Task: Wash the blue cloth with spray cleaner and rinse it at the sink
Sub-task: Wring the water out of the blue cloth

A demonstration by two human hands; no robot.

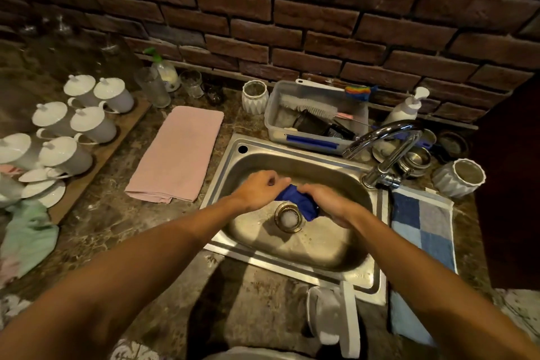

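Over the steel sink (295, 152), set in a mottled stone counter (114, 184) under a dark brick wall (292, 9), your left hand (257, 187) and right hand (324, 199) both grip the bunched blue cloth (301, 202), just above the drain (289, 217). Count: one tap (388, 152), one pink towel (181, 152), one checked towel (420, 225), six lidded white cups (87, 123), two white ribbed pots (254, 95).

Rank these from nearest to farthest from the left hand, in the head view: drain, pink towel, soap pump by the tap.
1. Drain, just right of the left hand, in the sink.
2. Pink towel, on the counter to its left.
3. Soap pump, far right, at the wall.
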